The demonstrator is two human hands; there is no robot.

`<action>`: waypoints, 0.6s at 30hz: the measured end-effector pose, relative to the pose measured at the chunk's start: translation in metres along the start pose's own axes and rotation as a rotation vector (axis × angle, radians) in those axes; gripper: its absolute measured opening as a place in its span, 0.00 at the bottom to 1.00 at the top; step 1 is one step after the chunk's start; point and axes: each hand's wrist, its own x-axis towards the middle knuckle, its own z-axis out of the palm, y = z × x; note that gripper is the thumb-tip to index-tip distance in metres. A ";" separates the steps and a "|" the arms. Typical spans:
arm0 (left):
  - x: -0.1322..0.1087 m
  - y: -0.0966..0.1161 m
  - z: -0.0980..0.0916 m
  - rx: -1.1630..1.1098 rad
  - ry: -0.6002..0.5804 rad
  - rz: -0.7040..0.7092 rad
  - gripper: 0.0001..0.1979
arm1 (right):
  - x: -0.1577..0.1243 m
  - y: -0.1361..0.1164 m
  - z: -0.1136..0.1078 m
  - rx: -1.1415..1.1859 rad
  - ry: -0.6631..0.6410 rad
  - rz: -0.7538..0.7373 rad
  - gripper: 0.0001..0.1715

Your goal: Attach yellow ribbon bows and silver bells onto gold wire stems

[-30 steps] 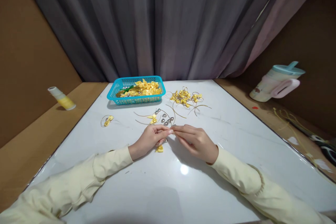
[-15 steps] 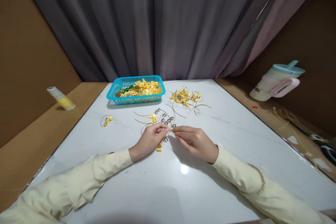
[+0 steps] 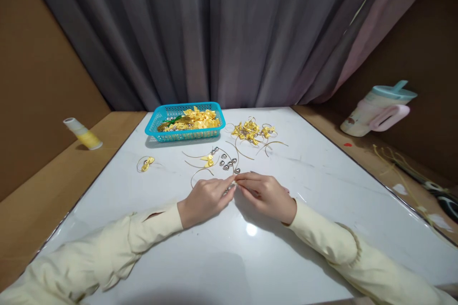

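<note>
My left hand and my right hand meet fingertip to fingertip over the white table. Both pinch the ends of a thin gold cord that loops out to the left of my left hand. A small silver piece shows between the fingertips. Just beyond them lie several silver heart beads, a small yellow bow and loose gold cords.
A blue basket of yellow bows stands at the back. To its right is a pile of finished bow loops. One bow loop lies apart at left. A yellow thread spool and a pink-handled jug rest on the brown side ledges.
My left hand has turned palm down and now covers the yellow bow that lay beneath it. A cord loop now shows to the left of that hand. My right hand has barely moved.
</note>
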 end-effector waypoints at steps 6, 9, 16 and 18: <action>-0.001 0.000 0.002 0.137 -0.009 0.062 0.15 | -0.002 0.000 0.003 -0.051 -0.028 0.008 0.17; -0.001 0.000 0.003 0.191 -0.035 0.072 0.14 | -0.001 -0.001 0.005 -0.071 -0.027 0.016 0.16; -0.002 -0.002 0.004 0.233 -0.089 0.089 0.13 | -0.001 -0.002 0.006 -0.081 -0.033 0.024 0.16; -0.001 -0.001 0.003 0.242 -0.086 0.098 0.13 | -0.001 -0.002 0.006 -0.076 -0.030 0.022 0.16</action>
